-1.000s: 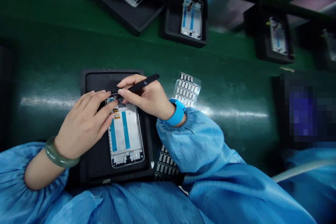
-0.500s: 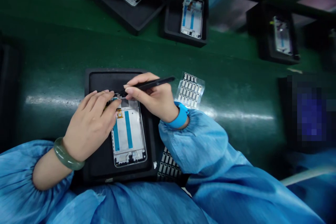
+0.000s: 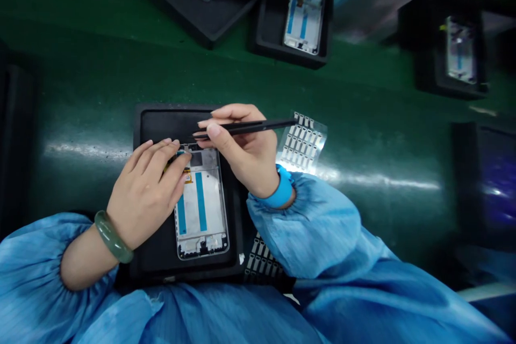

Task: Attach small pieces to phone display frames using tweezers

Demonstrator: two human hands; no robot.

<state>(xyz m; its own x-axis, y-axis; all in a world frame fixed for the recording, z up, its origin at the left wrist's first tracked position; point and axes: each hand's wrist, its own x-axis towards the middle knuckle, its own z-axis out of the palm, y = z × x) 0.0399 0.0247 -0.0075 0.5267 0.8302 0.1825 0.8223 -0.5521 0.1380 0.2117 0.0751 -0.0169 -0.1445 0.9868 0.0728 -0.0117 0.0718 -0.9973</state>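
A silver phone frame (image 3: 213, 204) with two blue strips lies face down or open-backed in a black tray (image 3: 177, 116). My left hand (image 3: 145, 193) is closed over the frame's upper left edge, the thumb on its metal face near a small gold-brown flex cable (image 3: 187, 176). The fingers hide that corner. My right hand (image 3: 252, 158) grips a pair of black tweezers (image 3: 262, 126) between thumb and fingers. Their tips point left, just above the frame's top edge; whether they hold anything is too small to tell.
A clear sheet of small metallic stickers (image 3: 302, 142) lies right of the tray, and another sticker sheet (image 3: 262, 260) sits partly under my right sleeve. Black boxes with phone frames stand behind: one box (image 3: 226, 24) at centre-left, another (image 3: 262, 48) beside it, a third (image 3: 435, 83) far right.
My right hand has lifted and drawn slightly right, bringing the tweezers away from the frame's top edge and more level. My left hand stays on the frame. The whole view has shifted slightly.
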